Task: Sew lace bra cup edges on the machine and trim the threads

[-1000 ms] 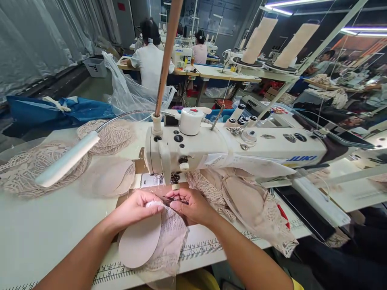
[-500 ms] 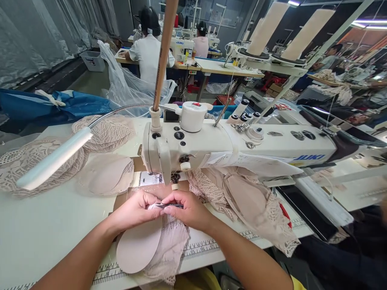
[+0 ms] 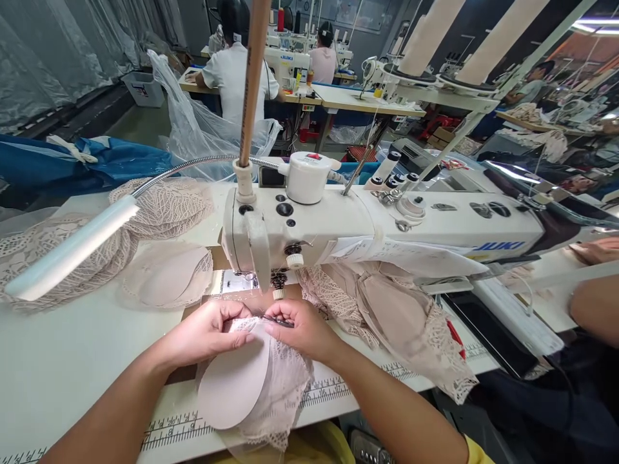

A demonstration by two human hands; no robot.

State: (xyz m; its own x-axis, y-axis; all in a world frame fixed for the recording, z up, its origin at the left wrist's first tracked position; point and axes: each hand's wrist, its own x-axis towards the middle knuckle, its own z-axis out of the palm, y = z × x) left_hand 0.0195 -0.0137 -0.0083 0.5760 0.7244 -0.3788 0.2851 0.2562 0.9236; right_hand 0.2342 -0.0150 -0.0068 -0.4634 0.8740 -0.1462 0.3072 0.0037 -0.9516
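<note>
Under the sewing machine's head, my left hand grips the upper edge of a pale pink lace piece with its thumb on top. A smooth oval cup pad lies over the lace and hangs towards the table's front edge. My right hand pinches a slim dark tool, its tip at the fabric's top edge between both hands. Fingers hide part of the tool, so whether it is snips or tweezers cannot be told. Just beyond are the machine's presser-foot area and needle plate.
The white sewing machine spans the far side of my hands. Lace cup pieces lie left, and more lace fabric lies right beside a dark phone-like slab. A lamp overhangs the left. Co-workers sit beyond.
My hands have parted slightly, and the left thumb now lies over the cup pad. The dark tool has tilted, and the fabric has shifted a little to the right.
</note>
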